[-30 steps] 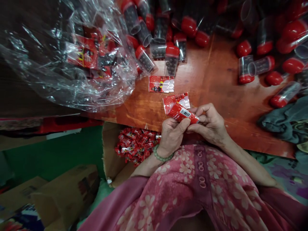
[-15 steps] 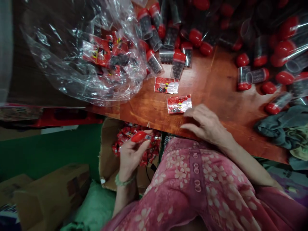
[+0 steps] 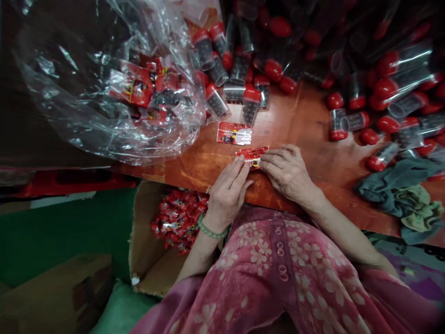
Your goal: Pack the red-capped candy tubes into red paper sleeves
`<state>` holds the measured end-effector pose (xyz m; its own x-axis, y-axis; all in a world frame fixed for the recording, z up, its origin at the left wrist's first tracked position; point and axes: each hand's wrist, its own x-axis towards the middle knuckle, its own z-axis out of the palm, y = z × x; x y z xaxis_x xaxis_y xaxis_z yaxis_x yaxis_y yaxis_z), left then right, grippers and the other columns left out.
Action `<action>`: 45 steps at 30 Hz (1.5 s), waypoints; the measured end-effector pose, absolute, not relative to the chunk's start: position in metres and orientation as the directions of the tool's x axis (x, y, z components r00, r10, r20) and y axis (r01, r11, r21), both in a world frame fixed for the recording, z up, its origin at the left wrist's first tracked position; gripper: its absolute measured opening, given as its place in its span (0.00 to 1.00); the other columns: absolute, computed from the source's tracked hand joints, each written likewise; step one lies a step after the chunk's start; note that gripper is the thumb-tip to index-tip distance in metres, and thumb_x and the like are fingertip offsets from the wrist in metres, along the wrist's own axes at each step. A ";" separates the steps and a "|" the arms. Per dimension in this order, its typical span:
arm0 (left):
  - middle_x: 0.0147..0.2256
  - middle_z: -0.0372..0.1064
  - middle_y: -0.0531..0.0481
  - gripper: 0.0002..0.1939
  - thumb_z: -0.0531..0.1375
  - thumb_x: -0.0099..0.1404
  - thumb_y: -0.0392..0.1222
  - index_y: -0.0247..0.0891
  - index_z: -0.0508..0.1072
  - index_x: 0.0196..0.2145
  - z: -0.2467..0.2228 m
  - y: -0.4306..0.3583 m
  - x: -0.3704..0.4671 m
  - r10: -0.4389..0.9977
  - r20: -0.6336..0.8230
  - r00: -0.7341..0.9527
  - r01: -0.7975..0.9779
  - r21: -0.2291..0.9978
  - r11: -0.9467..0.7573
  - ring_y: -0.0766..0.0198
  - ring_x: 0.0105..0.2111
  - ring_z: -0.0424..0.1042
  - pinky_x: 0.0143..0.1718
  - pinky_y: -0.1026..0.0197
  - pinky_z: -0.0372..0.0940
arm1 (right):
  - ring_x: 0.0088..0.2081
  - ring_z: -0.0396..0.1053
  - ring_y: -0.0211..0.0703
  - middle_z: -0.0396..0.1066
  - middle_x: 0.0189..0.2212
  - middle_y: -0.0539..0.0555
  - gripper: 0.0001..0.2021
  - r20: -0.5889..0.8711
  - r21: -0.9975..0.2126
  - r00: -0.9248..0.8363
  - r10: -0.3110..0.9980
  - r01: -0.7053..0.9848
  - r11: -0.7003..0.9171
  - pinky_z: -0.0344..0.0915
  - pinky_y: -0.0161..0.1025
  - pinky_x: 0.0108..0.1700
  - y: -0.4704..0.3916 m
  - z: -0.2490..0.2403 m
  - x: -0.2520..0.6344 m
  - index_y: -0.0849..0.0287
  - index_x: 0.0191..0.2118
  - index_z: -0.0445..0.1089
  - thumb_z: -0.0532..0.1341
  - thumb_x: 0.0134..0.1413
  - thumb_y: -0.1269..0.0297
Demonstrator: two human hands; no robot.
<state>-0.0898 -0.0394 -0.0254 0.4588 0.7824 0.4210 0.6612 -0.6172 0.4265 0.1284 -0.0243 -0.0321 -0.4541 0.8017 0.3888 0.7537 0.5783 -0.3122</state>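
Both hands meet at a small red printed wrapper (image 3: pixel 253 157) on the wooden table (image 3: pixel 194 160). The fingers of my left hand (image 3: pixel 229 190), with a green bead bracelet at the wrist, press on its left end. My right hand (image 3: pixel 287 171) has its fingertips together on the right end. Just behind lies a second flat red and white wrapper (image 3: pixel 233 133). Past that one, a clear tube with a red cap and dark beads (image 3: pixel 250 104) lies among several like it.
A clear plastic bag (image 3: pixel 104 134) with red wrappers is at the left. Many red-capped tubes (image 3: pixel 387 124) cover the back and right. Green cloths (image 3: pixel 392 185) lie at the right edge. Below the table's left front stands a cardboard box (image 3: pixel 144 241) of red packets (image 3: pixel 179 213).
My left hand has come up from over the box to the wrapper, and the red item it held is no longer seen in it. My right hand's fingers have closed in on the wrapper.
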 end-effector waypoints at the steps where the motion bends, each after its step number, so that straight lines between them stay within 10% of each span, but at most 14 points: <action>1: 0.60 0.73 0.33 0.25 0.62 0.70 0.34 0.33 0.69 0.63 -0.030 -0.031 -0.081 0.760 0.436 0.482 0.640 0.417 -0.645 0.52 0.62 0.73 0.61 0.52 0.72 | 0.47 0.73 0.47 0.83 0.44 0.54 0.08 0.393 -0.302 -0.455 0.799 0.757 0.580 0.59 0.50 0.57 -0.024 -0.031 0.127 0.59 0.44 0.76 0.59 0.68 0.72; 11: 0.46 0.81 0.41 0.12 0.64 0.64 0.27 0.37 0.79 0.44 -0.039 0.000 -0.072 0.688 0.559 0.462 0.573 0.405 -0.713 0.54 0.49 0.78 0.47 0.52 0.76 | 0.46 0.72 0.50 0.80 0.44 0.58 0.09 0.177 -0.463 -0.304 0.936 0.814 0.351 0.66 0.49 0.50 -0.014 0.001 0.167 0.58 0.46 0.75 0.58 0.70 0.63; 19: 0.37 0.78 0.44 0.07 0.60 0.72 0.38 0.35 0.80 0.41 -0.026 0.006 -0.070 0.763 0.384 0.520 0.596 0.477 -0.646 0.61 0.36 0.73 0.39 0.58 0.69 | 0.58 0.61 0.61 0.66 0.63 0.61 0.24 -0.023 0.087 0.083 0.996 0.993 -0.081 0.65 0.57 0.55 0.001 0.017 0.242 0.55 0.62 0.68 0.56 0.62 0.73; 35: 0.30 0.77 0.50 0.07 0.65 0.66 0.38 0.38 0.78 0.30 -0.023 0.016 -0.067 0.858 0.345 0.382 0.597 0.617 -0.513 0.63 0.32 0.73 0.37 0.59 0.68 | 0.50 0.68 0.53 0.65 0.61 0.69 0.23 -0.119 0.192 0.211 0.970 0.964 -0.186 0.57 0.46 0.41 0.005 0.017 0.255 0.58 0.63 0.67 0.48 0.74 0.53; 45: 0.30 0.80 0.52 0.05 0.73 0.59 0.42 0.40 0.82 0.31 -0.010 0.008 -0.071 0.948 0.230 0.220 0.227 0.933 -0.279 0.68 0.30 0.77 0.34 0.64 0.71 | 0.46 0.72 0.53 0.71 0.54 0.68 0.18 -0.114 0.294 0.143 0.983 0.950 -0.104 0.47 0.47 0.34 0.002 0.010 0.260 0.63 0.59 0.68 0.53 0.72 0.60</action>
<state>-0.0712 0.0084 -0.0103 0.2200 0.9480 0.2302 0.2266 -0.2791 0.9331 0.2596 0.0017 0.0098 0.1426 0.9832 -0.1141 0.9502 -0.1037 0.2940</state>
